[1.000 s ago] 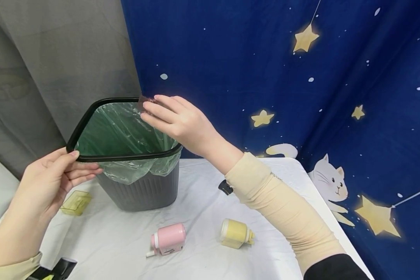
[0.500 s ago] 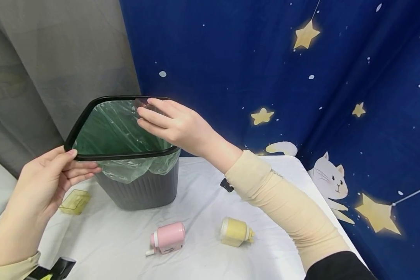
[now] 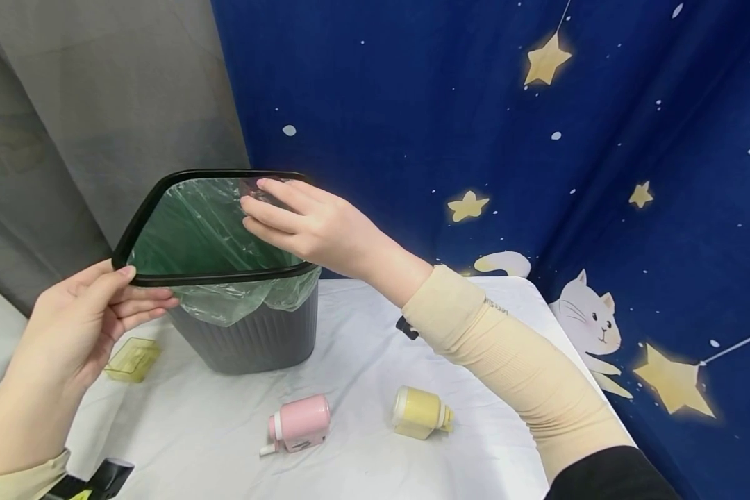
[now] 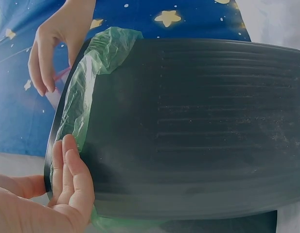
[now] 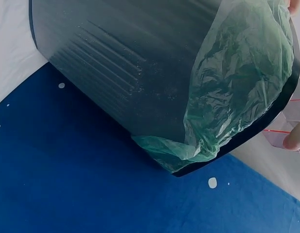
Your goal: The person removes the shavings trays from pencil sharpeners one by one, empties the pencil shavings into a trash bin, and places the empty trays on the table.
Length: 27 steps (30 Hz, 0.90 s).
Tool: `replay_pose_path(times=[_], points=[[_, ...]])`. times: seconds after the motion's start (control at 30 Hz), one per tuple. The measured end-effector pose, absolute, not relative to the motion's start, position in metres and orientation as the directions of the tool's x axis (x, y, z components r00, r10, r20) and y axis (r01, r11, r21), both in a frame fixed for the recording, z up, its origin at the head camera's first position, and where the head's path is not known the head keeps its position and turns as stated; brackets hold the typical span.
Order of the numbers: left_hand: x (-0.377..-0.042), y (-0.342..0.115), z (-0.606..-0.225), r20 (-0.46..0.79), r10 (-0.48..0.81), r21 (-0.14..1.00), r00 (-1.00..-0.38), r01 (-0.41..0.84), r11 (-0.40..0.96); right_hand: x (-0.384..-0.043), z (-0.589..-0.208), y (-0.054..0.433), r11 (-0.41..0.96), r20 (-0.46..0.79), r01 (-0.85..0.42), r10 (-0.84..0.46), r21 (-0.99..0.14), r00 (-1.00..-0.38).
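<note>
A dark grey ribbed trash bin [image 3: 256, 347] with a black rim stands on the table, lined with a green plastic bag [image 3: 225, 302] folded over its edge. My left hand [image 3: 78, 316] grips the rim's near left corner, thumb on top and fingers beneath. Over the far right of the bin's mouth, my right hand [image 3: 325, 226] holds a small clear pinkish plastic box [image 4: 56, 90], mostly hidden behind its fingers in the head view. In the right wrist view, the box [image 5: 277, 136] shows pink edges beside the black rim.
On the table [image 3: 362, 465] lie a pink crank pencil sharpener [image 3: 303, 422] and a yellow one [image 3: 420, 413]. A clear yellow plastic box [image 3: 133, 360] sits left of the bin. A small black object [image 3: 406, 328] is partly behind the right sleeve. Curtains hang behind.
My right hand has shifted slightly left and down with the pinkish box, which now overlaps the bin's opening more. The left hand keeps its grip on the rim.
</note>
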<state>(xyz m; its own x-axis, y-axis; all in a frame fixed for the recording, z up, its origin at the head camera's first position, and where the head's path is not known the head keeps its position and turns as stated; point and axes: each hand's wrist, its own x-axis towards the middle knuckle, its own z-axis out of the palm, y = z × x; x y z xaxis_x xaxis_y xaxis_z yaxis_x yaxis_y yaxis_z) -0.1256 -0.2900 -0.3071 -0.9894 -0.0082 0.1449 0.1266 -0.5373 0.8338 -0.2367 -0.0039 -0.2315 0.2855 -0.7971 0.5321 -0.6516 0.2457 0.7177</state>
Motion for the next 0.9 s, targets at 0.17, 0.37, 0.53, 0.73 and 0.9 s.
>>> replay_pose_path(times=[0.17, 0.37, 0.53, 0.73, 0.9], points=[[-0.125, -0.29, -0.305, 0.118, -0.021, 0.839, -0.993, 0.111, -0.533, -0.236, -0.231, -0.005, 0.246, 0.533, -0.643, -0.792, 0.725, 0.298], [-0.125, -0.291, -0.305, 0.117, -0.014, 0.832, -0.993, 0.106, -0.545, -0.24, -0.233, -0.003, 0.25, 0.507, -0.635, -0.822, 0.731, 0.26], [-0.125, -0.291, -0.306, 0.121, -0.004, 0.827, -0.993, 0.103, -0.553, -0.244, -0.239, 0.002, 0.248, 0.493, -0.654, -0.843, 0.715, 0.218], [-0.124, -0.292, -0.306, 0.122, 0.008, 0.828, -0.993, 0.097, -0.552, -0.249, -0.248, 0.009, 0.261, 0.452, -0.64, -0.879, 0.723, 0.151], [-0.125, -0.291, -0.307, 0.129, 0.017, 0.83, -0.991, 0.099, -0.549, -0.251, -0.253, 0.014, 0.28, 0.424, -0.645, -0.903, 0.711, 0.076]])
